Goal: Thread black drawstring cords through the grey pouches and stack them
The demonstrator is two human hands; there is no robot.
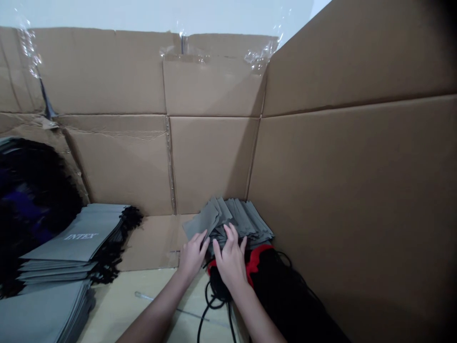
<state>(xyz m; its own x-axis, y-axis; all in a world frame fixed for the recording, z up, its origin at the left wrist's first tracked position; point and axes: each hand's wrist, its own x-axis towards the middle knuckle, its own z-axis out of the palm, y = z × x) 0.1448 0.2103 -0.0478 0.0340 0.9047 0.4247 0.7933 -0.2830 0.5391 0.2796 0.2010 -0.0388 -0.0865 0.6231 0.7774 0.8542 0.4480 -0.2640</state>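
A spread pile of grey fabric pieces (237, 216) lies against the cardboard wall at the centre. My left hand (193, 251) is at the pile's front left edge, its fingers curved and a little apart, with the thumb and index near a grey piece. Beside it, my right hand (231, 257) rests over the front of the pile with its fingers spread. Below and to the right of my right hand is a black bundle with red edging (285, 286). Black cords (214, 305) hang from it under my right hand.
Stacked grey pouches (71, 243) marked INTEX, with black cords, stand at the left. Behind them is a dark heap (32, 200) with purple in it. Cardboard walls (357, 190) rise behind and at the right. A thin tool (189, 312) lies on the pale surface.
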